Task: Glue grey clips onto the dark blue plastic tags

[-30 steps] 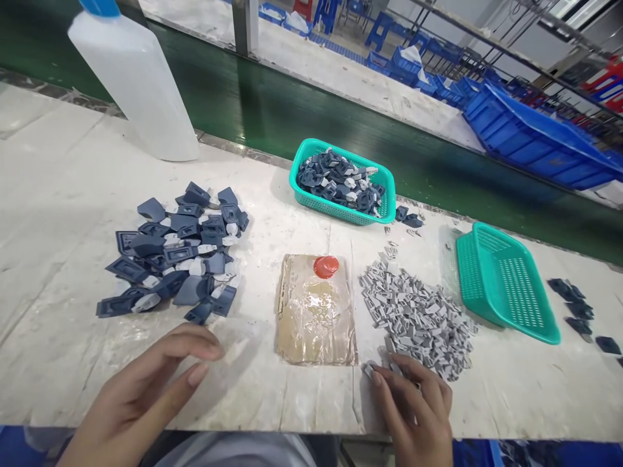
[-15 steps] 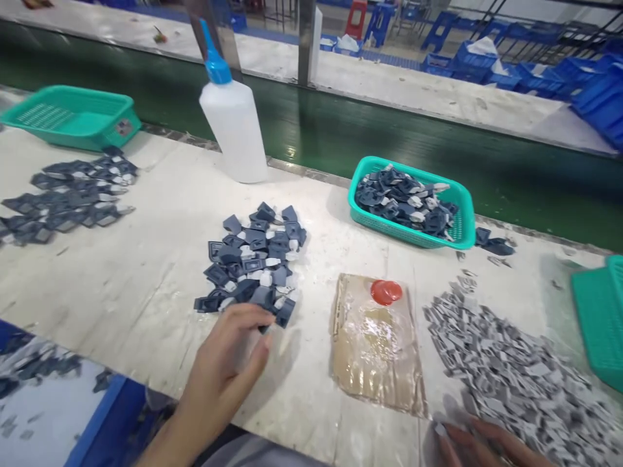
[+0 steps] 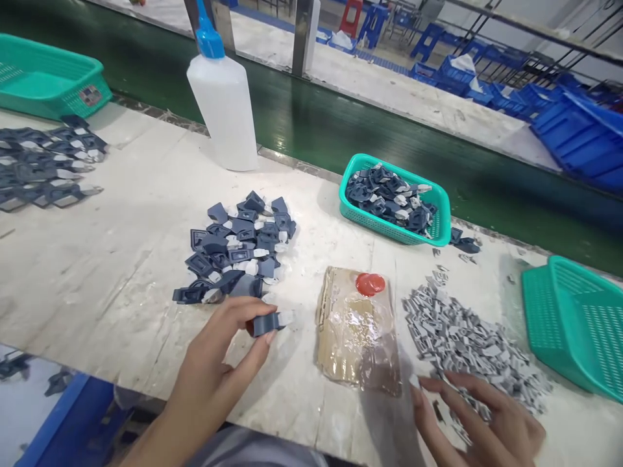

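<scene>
Head view: our left hand [image 3: 214,370] pinches one dark blue plastic clip piece [image 3: 267,322] between thumb and fingers, lifted just off the heap of dark blue plastic pieces [image 3: 238,250]. Our right hand [image 3: 479,421] lies spread, fingers apart, on the pile of small grey plastic bits [image 3: 467,337], probably feeling one out. A glue-smeared cardboard pad [image 3: 355,331] sits between them.

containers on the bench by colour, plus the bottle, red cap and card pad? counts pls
Teal baskets: 3, at far left, centre with dark parts, right
White bottle: 1
Red cap: 1
Cardboard pad: 1
Total: 6
Left hand holds one dark blue part; right hand rests on the grey pieces.
</scene>
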The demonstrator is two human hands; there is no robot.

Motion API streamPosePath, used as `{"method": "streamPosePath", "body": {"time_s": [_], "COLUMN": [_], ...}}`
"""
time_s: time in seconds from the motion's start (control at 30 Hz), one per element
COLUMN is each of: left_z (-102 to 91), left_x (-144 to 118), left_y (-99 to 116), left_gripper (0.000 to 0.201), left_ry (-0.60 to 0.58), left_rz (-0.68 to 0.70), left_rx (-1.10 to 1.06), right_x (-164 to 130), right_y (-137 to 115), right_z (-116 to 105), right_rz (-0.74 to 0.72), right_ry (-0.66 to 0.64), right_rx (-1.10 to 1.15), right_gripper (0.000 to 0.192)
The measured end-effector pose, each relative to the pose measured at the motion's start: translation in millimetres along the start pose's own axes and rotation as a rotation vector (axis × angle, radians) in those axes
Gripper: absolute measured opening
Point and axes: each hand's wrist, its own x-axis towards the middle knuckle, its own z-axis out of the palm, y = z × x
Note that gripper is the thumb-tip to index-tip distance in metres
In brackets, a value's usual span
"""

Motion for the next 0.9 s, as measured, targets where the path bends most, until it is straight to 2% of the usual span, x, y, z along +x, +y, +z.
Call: {"method": "streamPosePath", "body": {"time_s": [0.1, 0.17, 0.23, 0.37, 0.5, 0.63, 0.8, 0.9], "left_z": [1.1, 3.5, 5.8, 7.0, 3.5, -0.3, -1.6, -1.3], "left_x": [-11, -17, -22, -29, -32, -33, -32, -31], "left_y": [6, 7, 5, 1, -1, 0, 0, 0], "left_gripper": [0.013, 0.021, 0.032, 0.038, 0.035, 0.037, 0.040, 0.035], "left_ry": [-0.068, -0.135, -0.198, -0.270, -0.315, -0.347, -0.342, -0.363], "left_rz": [-0.363, -0.586, -0.701, -0.775, -0.823, -0.807, -0.856, -0.809], "left_rx": [-0.412, -0.646, -0.859, -1.159, -1.077, -0.972, -1.051, -1.131], "right_x": [25, 37, 45, 54, 56, 55, 56, 58], "right_y": [-16, -20, -19, -15, -14, -16, -18, -18], "right_z": [15, 25, 33, 42, 49, 52, 53, 53], "right_rz": [-0.038, -0.078, -0.104, -0.127, -0.134, -0.171, -0.168, -0.181], "right_ry": [0.002, -0.003, -0.007, -0.034, -0.068, -0.072, -0.081, -0.083], "right_rx": [0.049, 0.060, 0.066, 0.063, 0.054, 0.044, 0.026, 0.016], "right_gripper": [0.011, 0.009, 0.009, 0.007, 0.009, 0.009, 0.007, 0.007]}}
